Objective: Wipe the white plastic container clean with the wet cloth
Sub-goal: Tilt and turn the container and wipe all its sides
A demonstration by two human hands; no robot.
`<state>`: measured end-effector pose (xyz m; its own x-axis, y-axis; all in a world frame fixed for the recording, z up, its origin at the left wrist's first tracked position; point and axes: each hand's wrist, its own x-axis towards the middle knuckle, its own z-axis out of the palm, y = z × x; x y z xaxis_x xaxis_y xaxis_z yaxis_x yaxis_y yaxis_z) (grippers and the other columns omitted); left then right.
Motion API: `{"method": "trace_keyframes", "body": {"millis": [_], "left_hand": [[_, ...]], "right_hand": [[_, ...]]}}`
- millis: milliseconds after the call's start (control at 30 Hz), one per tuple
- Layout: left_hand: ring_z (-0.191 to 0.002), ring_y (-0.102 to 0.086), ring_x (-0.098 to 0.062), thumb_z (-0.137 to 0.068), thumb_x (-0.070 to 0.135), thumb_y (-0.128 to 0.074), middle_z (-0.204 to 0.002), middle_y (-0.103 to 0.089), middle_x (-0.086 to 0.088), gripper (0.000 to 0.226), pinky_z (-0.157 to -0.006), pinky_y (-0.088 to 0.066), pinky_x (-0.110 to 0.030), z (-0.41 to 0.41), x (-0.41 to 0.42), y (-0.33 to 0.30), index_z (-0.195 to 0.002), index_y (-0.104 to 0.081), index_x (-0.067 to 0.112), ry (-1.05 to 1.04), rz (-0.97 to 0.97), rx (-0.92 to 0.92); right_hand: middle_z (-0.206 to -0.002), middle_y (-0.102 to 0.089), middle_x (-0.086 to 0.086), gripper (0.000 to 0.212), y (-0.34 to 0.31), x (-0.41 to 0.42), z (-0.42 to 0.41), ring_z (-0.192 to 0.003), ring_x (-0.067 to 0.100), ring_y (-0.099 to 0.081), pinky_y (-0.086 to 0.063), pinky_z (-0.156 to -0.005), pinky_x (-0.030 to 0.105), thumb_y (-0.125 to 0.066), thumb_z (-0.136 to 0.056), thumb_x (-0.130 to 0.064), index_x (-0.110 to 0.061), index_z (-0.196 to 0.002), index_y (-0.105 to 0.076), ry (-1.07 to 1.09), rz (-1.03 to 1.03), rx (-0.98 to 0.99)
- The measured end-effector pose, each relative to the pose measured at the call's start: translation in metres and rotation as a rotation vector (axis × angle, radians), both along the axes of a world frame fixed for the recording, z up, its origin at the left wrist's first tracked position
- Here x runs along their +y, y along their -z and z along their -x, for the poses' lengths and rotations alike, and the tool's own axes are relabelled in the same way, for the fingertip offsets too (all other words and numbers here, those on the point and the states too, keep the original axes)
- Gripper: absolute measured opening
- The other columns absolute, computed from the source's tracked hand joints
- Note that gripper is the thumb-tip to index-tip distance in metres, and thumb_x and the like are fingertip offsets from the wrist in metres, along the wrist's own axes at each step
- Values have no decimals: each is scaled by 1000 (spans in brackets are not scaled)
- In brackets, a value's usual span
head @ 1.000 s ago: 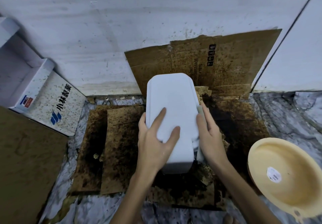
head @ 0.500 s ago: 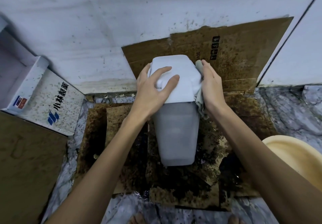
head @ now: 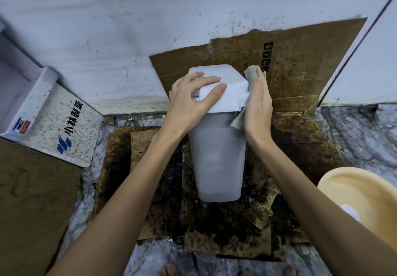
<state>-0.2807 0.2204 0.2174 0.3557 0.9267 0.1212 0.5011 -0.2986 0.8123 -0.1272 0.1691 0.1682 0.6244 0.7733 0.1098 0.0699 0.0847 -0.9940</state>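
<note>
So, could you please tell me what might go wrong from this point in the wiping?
1. The left hand only rests on the lid of the white container, which stands on soggy stained cardboard; sideways wiping pressure might tip or slide it.
2. The cloth is pressed by the flat right hand, not gripped, so it could slip down onto the dirty cardboard.
</note>
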Motion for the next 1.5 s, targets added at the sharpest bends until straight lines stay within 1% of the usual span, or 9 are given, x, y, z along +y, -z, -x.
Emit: {"method": "trace_keyframes", "body": {"millis": [167,333,467,633,833,1067,1233,1367,1500], "left_hand": [[-148,-36,-14,-98,52,-71,-147,-56,12,32,-125,-29,-38,2,-9,-1,-127,-76,41,12,25,-19],[-146,-38,-13,-98,45,-72,-144,-57,12,29,-124,-29,-36,10,-16,-1,-126,-77,37,17,25,-38],[-146,-37,-11,-99,45,-72,-146,-56,12,30,-126,-28,-38,18,-20,1,-128,-77,37,35,11,-23],[-147,-37,-12,-99,43,-72,-146,-55,12,30,-126,-27,-36,15,-26,1,-128,-76,37,31,5,-29],[-147,-37,-14,-99,42,-72,-147,-55,9,30,-126,-28,-41,16,-23,0,-128,-76,35,32,12,-22],[-147,-33,-11,-99,44,-71,-146,-53,15,31,-126,-27,-36,18,-30,4,-129,-74,39,53,4,-12],[-151,-29,-14,-95,56,-70,-150,-50,16,38,-126,-25,-37,28,-51,13,-130,-73,41,93,-29,-4],[-156,-19,-11,-88,66,-61,-155,-45,19,48,-124,-17,-28,38,-74,24,-132,-70,47,95,-49,20],[-159,-13,-10,-89,63,-65,-160,-41,20,47,-122,-12,-20,44,-96,37,-134,-68,50,101,-84,11]], "right_hand": [[-174,-16,-15,59,26,-25,30,-159,-8,-4,-6,-129,19,-21,-116,-43,-20,-170,-18,104,-38,-114],[-175,-7,-10,60,89,-68,69,-159,-6,-1,-4,-132,28,-21,-116,-43,-20,-170,-8,139,168,-157],[-171,-15,-17,63,121,-91,74,-158,-7,-9,-8,-133,30,-19,-112,-54,-27,-169,-15,125,245,13],[-173,-29,-6,61,123,-91,60,-160,9,-24,-17,-133,40,-21,-114,-53,-25,-167,-30,127,342,227],[-166,-34,-22,62,78,-63,48,-152,-1,-30,-21,-130,33,-23,-111,-60,-32,-165,-35,119,256,228],[-170,-34,-16,72,59,-56,30,-155,-2,-27,-23,-130,31,-23,-106,-70,-31,-166,-32,49,168,142],[-160,-53,-4,66,82,-86,30,-150,13,-46,-37,-125,46,-27,-110,-63,-25,-160,-47,4,231,220],[-125,-75,-15,42,71,-101,32,-122,7,-68,-54,-103,34,-31,-115,-50,-40,-129,-69,-9,177,273],[-126,-76,-11,46,49,-103,19,-122,8,-69,-56,-106,34,-33,-114,-49,-29,-139,-66,47,136,333]]}}
